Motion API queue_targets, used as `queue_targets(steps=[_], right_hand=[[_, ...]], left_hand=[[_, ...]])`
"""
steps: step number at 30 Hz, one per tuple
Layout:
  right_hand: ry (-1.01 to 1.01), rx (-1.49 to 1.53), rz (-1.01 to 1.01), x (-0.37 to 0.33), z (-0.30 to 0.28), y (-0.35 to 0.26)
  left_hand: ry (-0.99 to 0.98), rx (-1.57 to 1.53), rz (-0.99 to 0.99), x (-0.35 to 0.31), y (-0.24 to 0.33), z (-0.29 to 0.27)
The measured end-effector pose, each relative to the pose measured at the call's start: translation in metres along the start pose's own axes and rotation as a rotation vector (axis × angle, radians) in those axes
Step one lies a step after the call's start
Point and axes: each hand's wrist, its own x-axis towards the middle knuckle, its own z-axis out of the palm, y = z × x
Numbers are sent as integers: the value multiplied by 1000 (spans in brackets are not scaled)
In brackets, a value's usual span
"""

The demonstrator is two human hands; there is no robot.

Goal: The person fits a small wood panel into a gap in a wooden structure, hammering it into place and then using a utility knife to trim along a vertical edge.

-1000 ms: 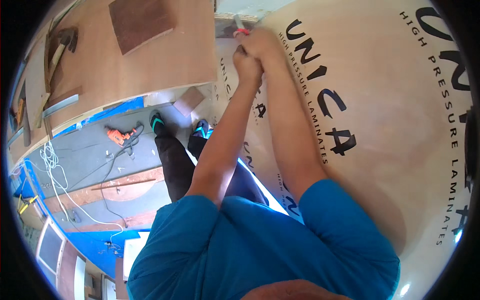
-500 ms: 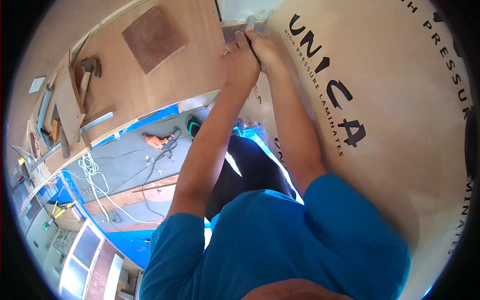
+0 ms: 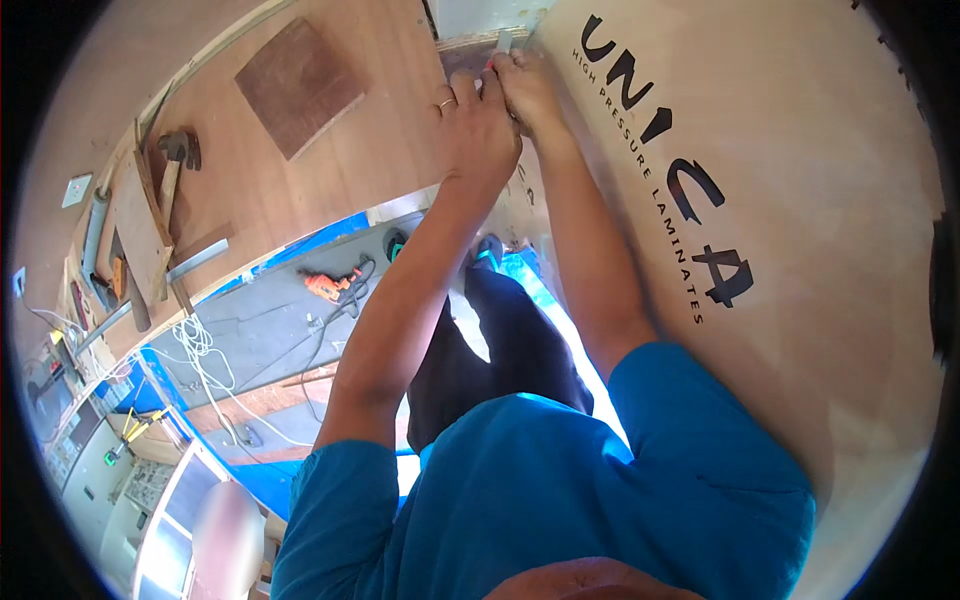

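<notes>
At the top, my right hand (image 3: 528, 92) is closed around a flat-bladed hand tool (image 3: 505, 41). Its pale blade points away from me and a little red shows near my fingertips; the handle is mostly hidden, so I cannot make out its exact kind. My left hand (image 3: 480, 130), with a ring on one finger, lies close against it, fingers apart over the edge of a brown wooden panel (image 3: 400, 120). Both hands work in a narrow gap between this panel and a large, pale sheet with black lettering (image 3: 800, 150) standing along my right side.
A dark brown square board (image 3: 300, 88), a hammer (image 3: 178, 160) and metal strips (image 3: 198, 258) lie on the panel. Below are an orange corded power tool (image 3: 332, 286) and tangled white cable (image 3: 197, 340). A blurred person (image 3: 228, 540) is at lower left.
My left hand's fingers have spread apart from the tool handle they were wrapped near. My right hand stays on the tool. A person has come into view at lower left.
</notes>
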Motion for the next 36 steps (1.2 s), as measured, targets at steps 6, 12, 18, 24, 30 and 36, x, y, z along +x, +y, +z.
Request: queue_targets(steps=[6, 12, 18, 24, 30, 36], right_hand=[[44, 102, -8, -2, 14, 4], [11, 29, 7, 14, 11, 12], [62, 14, -29, 31, 14, 27], [79, 82, 32, 10, 25, 3], [134, 97, -2, 12, 27, 7], [108, 188, 22, 24, 28, 21]], left_hand=[[-117, -25, 5, -10, -10, 3], [18, -71, 123, -15, -12, 2], [-63, -71, 47, -10, -15, 9], [17, -124, 39, -8, -28, 9], [-12, -118, 80, -4, -27, 2], [-15, -146, 61, -6, -25, 0]])
